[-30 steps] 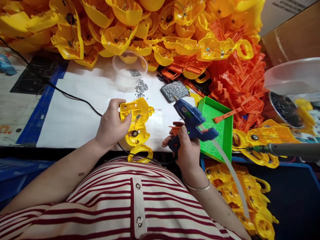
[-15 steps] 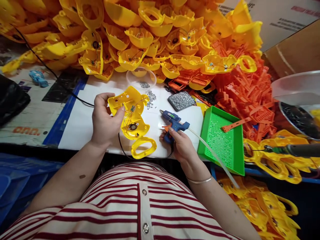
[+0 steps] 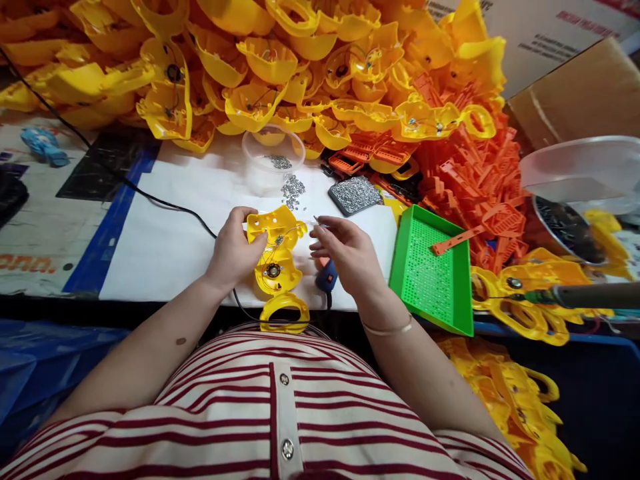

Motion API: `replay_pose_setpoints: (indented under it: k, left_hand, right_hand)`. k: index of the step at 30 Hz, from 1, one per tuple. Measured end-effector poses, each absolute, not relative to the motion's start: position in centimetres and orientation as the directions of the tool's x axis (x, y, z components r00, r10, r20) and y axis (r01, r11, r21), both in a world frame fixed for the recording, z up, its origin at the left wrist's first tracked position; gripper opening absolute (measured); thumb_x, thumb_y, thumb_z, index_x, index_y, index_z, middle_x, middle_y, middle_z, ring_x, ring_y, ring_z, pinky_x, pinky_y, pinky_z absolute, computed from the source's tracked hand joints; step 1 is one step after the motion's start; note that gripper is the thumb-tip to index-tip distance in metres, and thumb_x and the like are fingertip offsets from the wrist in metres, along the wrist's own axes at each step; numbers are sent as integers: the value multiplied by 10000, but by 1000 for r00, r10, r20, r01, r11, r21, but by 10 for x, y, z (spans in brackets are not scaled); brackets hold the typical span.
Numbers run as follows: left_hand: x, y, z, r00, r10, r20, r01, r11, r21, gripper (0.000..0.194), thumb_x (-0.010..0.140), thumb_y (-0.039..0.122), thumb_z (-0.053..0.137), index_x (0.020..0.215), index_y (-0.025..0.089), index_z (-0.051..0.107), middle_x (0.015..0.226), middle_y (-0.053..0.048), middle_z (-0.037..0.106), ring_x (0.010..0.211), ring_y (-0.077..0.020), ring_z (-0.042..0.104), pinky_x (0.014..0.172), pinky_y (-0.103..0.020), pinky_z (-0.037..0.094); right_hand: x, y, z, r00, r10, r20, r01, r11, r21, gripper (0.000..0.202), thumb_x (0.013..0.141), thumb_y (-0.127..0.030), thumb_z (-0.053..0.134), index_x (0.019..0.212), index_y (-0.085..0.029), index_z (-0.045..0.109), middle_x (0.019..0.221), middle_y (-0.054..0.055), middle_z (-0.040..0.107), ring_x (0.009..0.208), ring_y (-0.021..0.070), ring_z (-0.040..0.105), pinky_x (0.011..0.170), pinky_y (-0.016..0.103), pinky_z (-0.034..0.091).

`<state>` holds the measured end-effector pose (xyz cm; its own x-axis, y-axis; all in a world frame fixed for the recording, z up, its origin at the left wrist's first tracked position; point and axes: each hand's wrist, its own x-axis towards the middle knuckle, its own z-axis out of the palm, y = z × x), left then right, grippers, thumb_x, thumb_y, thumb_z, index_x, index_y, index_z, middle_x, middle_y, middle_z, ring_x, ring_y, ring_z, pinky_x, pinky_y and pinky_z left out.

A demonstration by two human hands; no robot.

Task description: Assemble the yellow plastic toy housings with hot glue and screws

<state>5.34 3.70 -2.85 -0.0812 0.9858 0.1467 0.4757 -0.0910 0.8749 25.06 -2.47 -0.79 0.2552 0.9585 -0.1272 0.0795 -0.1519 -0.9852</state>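
Observation:
My left hand grips the upper left edge of a yellow plastic shell, thumb inside the hollow. Thin wires, a small circuit board and a round speaker sit in the shell, and its looped handle end points toward me. Right of it, my right hand is bent with fingertips close together; what they pinch, if anything, is too small to make out. Below those fingers shows the blue handle of a glue gun; my hand hides the rest.
Yellow shells are heaped at the back, orange parts at the right. A clear tub, loose screws, a screw-filled black tray and a green perforated basket stand around. A power screwdriver juts in from the right.
My right hand has come off the glue gun's handle and moved up toward the shell. My left hand has brought the shell slightly right and nearer me. The view has shifted a little.

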Motion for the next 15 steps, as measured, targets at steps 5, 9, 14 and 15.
replay_pose_setpoints:
  k: [5,9,14,15]
  left_hand:
    - [51,39,-36,2,995,103,505,-90,858,332,744,111,613,1065,173,561,1071,-81,680,983,-235,671,946,-447,552]
    - [50,38,-41,47,961,274,517,-258,816,400,735,95,656,1124,167,596,1188,-108,636,1183,-265,610,1052,-464,499]
    - [58,33,-30,152,865,478,545,-477,690,239,769,194,745,1003,239,727,1269,-65,627,1220,-254,560,1104,-478,438]
    - [59,33,-28,168,859,483,551,-488,677,171,788,206,739,954,247,743,1238,-53,650,1192,-247,571,1090,-476,445]
  right_hand:
    - [234,24,-8,107,966,-237,-110,-225,-968,447,612,-494,852,812,-156,639,685,-17,650,559,66,583,566,238,525]
    - [231,30,-5,39,976,-216,-135,-209,-969,400,581,-451,872,805,-170,696,671,-25,669,563,61,583,565,224,510]
    - [225,33,5,-53,986,-160,-97,-164,-982,369,560,-430,889,780,-182,726,661,-33,668,552,55,549,536,212,476]
    - [223,34,6,-61,986,-154,-98,-160,-982,387,539,-441,899,763,-185,714,663,-37,664,553,57,547,529,213,474]
